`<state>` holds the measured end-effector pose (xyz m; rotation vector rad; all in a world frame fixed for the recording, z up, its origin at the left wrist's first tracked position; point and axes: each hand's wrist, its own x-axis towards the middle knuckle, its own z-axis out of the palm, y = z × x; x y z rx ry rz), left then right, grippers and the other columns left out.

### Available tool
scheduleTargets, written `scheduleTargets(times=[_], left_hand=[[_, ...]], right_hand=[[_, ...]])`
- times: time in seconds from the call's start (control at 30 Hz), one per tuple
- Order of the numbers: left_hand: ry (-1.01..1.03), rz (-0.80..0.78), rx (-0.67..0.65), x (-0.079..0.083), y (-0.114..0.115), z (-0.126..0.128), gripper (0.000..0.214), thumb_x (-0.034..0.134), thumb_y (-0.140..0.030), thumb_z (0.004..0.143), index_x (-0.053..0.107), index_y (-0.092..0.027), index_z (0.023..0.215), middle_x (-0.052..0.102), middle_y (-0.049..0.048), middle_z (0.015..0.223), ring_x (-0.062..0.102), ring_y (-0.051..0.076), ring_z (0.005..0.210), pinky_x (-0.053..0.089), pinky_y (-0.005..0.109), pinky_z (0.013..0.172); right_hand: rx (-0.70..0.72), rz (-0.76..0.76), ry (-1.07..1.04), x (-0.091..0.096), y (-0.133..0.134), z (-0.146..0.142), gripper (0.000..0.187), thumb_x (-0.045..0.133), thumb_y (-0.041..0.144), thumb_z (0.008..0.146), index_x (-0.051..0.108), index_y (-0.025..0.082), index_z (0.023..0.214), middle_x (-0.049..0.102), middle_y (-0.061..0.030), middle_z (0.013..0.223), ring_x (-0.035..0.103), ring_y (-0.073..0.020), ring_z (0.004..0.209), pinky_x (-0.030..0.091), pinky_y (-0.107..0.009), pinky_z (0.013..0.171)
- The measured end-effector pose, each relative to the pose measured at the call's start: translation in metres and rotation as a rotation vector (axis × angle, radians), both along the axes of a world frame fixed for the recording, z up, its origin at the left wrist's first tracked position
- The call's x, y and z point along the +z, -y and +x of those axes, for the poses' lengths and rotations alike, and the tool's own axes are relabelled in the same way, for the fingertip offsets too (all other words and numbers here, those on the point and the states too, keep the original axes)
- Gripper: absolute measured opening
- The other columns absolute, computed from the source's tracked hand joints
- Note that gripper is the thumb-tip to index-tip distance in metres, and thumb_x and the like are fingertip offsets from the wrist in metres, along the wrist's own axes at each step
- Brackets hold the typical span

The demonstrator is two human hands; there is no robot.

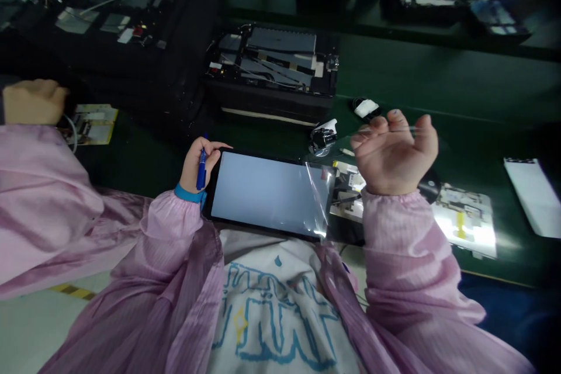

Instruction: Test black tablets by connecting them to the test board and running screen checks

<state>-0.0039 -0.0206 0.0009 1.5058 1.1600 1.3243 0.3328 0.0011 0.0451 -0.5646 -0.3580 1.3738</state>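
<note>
My left hand (196, 165) grips the left end of a black-framed tablet (267, 191), whose screen glows pale white. A blue pen (201, 169) is tucked in the same hand, upright between the fingers. My right hand (392, 152) is raised palm up to the right of the tablet, fingers curled around the edge of a thin clear film (319, 198). The film still lies over the tablet's right end and stretches toward that hand. Below the right hand, a circuit board with a yellow edge (346, 178) lies partly hidden by tablet and hand.
A black tray of flat device parts (280, 58) stands ahead. A co-worker's hand (35, 102) is at the far left beside a yellow-edged board (94, 123). To the right lie an opened device board (467, 219) and a white strip (534, 196). A small black-and-white bundle (323, 137) sits behind the tablet.
</note>
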Motion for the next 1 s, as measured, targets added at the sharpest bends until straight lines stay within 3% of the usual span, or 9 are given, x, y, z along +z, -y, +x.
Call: scheduleTargets(times=[0.27,0.47,0.57,0.83,1.0], left_hand=[[-0.011,0.006,0.003,0.000,-0.001,0.000,0.028,0.061,-0.031,0.085,0.036,-0.022,0.076,0.070,0.0057,0.089,0.068,0.022,0.087,0.051,0.038,0.079],[0.006,0.014,-0.002,-0.001,-0.003,0.001,0.029,0.062,-0.031,0.085,0.036,-0.021,0.075,0.071,0.0070,0.092,0.068,0.023,0.087,0.050,0.038,0.078],[0.021,0.023,0.004,-0.003,-0.003,0.001,0.030,0.063,-0.032,0.084,0.036,-0.022,0.075,0.071,0.0066,0.090,0.068,0.023,0.087,0.051,0.038,0.077],[0.018,0.033,0.020,-0.007,-0.004,0.000,0.030,0.063,-0.030,0.084,0.036,-0.022,0.075,0.070,0.0052,0.088,0.069,0.023,0.088,0.051,0.039,0.081],[0.012,0.047,0.005,-0.005,-0.003,0.000,0.029,0.063,-0.029,0.084,0.036,-0.022,0.075,0.070,0.0057,0.088,0.069,0.024,0.090,0.051,0.039,0.083]], right_hand=[[-0.017,0.045,0.002,0.003,0.000,0.002,0.048,0.031,0.050,0.093,0.062,0.016,0.077,0.060,-0.0033,0.063,0.055,-0.0150,0.058,0.043,-0.029,0.057],[-0.007,0.139,0.044,-0.004,-0.002,0.011,0.036,0.053,0.054,0.083,0.060,0.019,0.078,0.057,0.0013,0.063,0.055,-0.0122,0.057,0.039,-0.028,0.057],[0.004,0.156,0.061,-0.009,-0.005,0.015,0.038,0.056,0.057,0.080,0.060,0.019,0.077,0.056,0.0013,0.063,0.056,-0.0124,0.058,0.040,-0.028,0.057],[-0.067,0.061,-0.157,0.003,-0.001,0.012,0.048,0.032,0.054,0.093,0.062,0.020,0.077,0.061,-0.0059,0.062,0.057,-0.0194,0.055,0.042,-0.033,0.051],[-0.051,0.031,-0.196,0.012,0.005,0.011,0.051,0.024,0.054,0.095,0.060,0.023,0.077,0.059,-0.0048,0.061,0.056,-0.0203,0.054,0.043,-0.034,0.051]])
